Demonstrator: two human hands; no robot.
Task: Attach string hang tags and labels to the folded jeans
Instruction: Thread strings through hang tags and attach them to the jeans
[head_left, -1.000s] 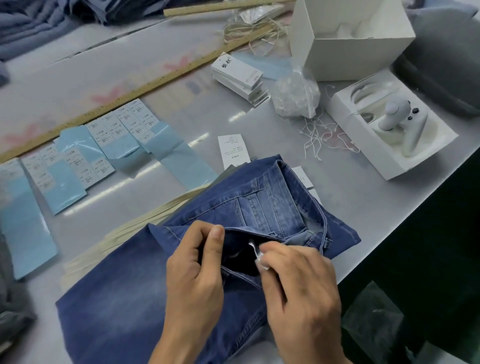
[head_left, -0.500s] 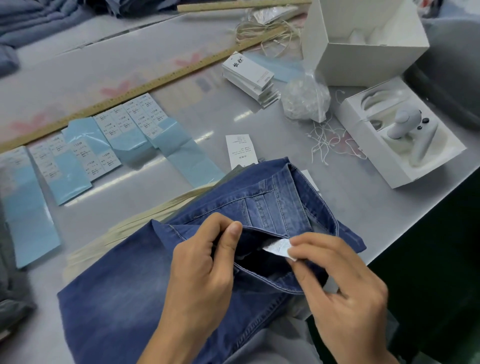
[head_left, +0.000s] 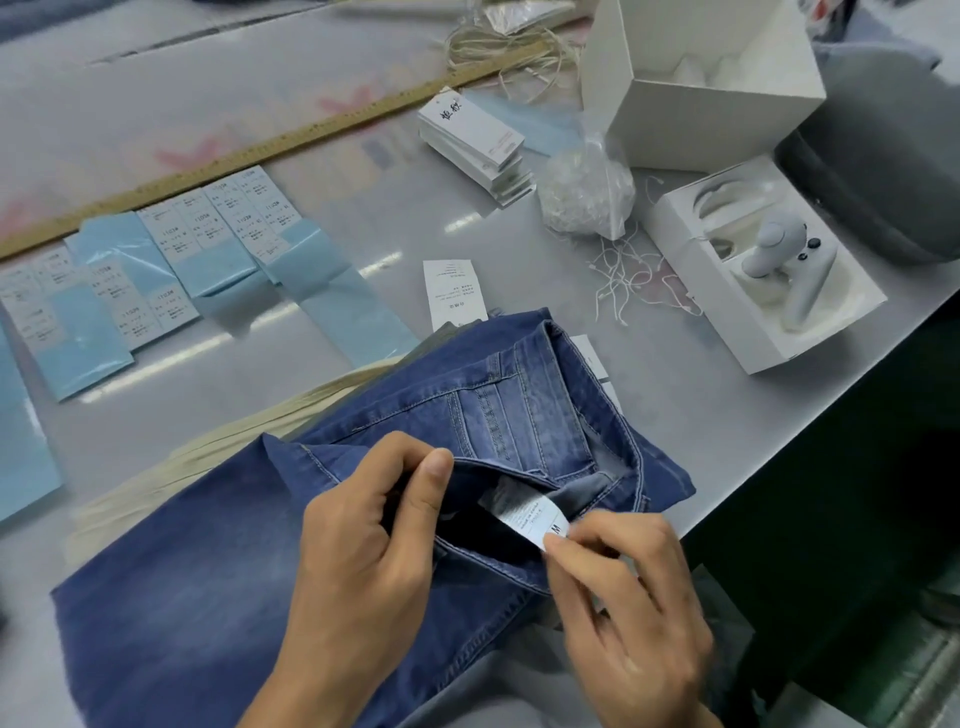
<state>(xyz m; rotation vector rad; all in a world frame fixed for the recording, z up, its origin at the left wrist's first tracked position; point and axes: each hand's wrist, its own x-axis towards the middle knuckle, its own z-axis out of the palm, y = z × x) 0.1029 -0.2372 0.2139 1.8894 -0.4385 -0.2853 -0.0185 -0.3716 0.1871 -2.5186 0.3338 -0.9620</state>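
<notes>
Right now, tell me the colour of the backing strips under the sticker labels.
Light blue glossy backing strips, clearest in the head view.

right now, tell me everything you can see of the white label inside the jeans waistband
The label is a small white strip, seemingly woven or printed fabric, with fine print too small to read and a bold M near its free end. It comes out of the open waistband of the jeans, pulled out nearly flat toward the right. The right hand pinches its free end; the left hand holds the waistband open beside it.

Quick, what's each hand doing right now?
Left hand: gripping the jeans waistband.
Right hand: pinching the care label.
</notes>
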